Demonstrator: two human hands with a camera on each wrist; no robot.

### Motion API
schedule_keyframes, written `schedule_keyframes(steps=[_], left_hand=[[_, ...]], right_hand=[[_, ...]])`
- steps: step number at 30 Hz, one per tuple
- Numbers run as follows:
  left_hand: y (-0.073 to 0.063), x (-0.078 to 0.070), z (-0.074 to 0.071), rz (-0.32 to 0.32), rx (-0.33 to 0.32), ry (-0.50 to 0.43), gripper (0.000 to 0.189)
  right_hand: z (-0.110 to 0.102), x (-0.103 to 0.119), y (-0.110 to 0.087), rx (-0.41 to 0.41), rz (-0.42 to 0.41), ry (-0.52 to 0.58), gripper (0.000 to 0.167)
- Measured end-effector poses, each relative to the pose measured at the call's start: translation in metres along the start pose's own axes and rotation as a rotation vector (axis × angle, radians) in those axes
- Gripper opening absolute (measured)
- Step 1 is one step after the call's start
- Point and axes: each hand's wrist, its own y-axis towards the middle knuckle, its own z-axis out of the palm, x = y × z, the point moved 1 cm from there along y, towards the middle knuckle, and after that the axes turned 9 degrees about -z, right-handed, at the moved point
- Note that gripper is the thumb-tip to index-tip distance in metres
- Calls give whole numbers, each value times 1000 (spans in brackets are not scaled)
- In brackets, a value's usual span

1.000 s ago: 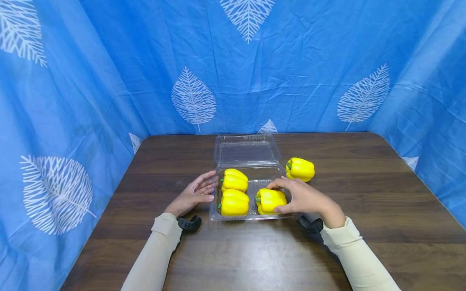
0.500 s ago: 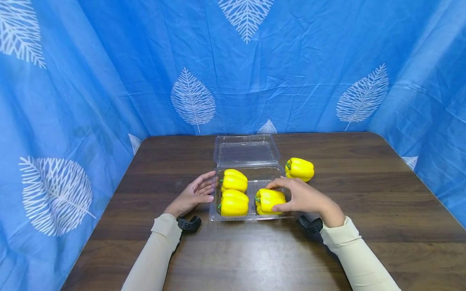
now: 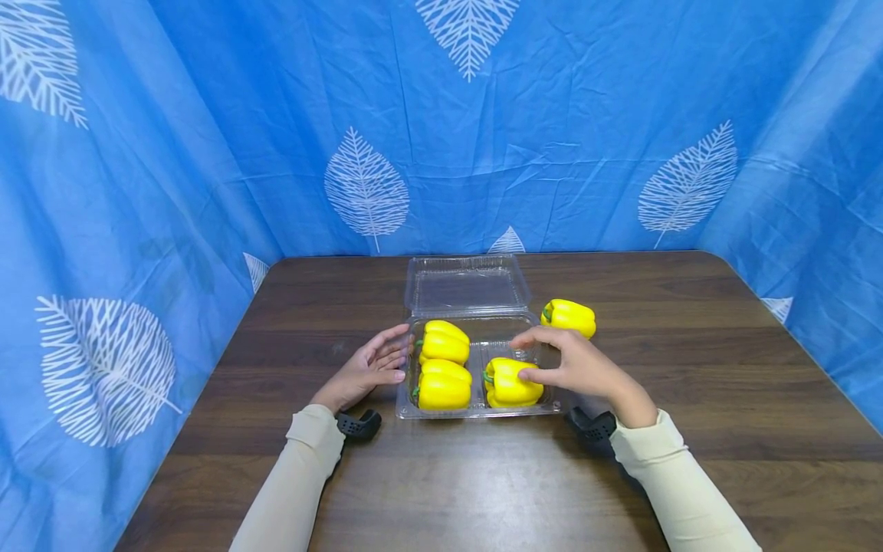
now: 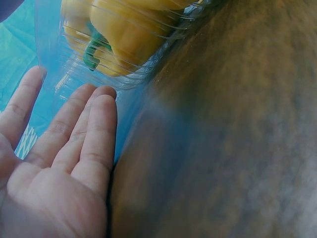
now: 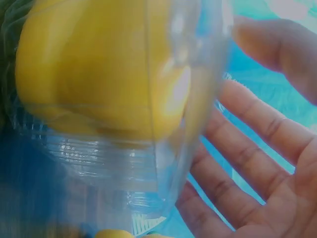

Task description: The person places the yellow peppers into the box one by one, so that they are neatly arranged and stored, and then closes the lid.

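Observation:
A clear plastic clamshell box lies with its lid folded back. In its left half are two yellow bell peppers, a rear one and a front one. Another bell pepper sits at the front of the right half. My right hand hovers over that half's right edge, fingers spread; in the right wrist view they curve loosely outside the wall around nothing. My left hand is beside the left wall, its straight fingertips at the plastic; contact is hard to tell.
One more yellow bell pepper lies on the wooden table behind my right hand, outside the box. A blue curtain with white leaves hangs along the table's far edge and sides. Both wrists wear black bands.
My right hand has let go of the bell pepper in the right half and has lifted slightly up and to the right. The left hand and the box have stayed in place.

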Motion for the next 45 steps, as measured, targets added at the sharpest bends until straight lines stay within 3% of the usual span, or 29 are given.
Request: schedule_keyframes(steps=[11, 26, 34, 45], left_hand=[[-1, -2, 0, 4, 3, -7, 85], [0, 0, 0, -6, -6, 5, 85], [-1, -1, 0, -9, -6, -4, 85], [0, -1, 1, -12, -15, -6, 85]], right_hand=[[-6, -7, -3, -142, 21, 68, 41], [-16, -17, -6, -400, -47, 150, 42], [-23, -21, -10, -459, -4, 156, 44], [-28, -35, -17, -489, 69, 71, 47]])
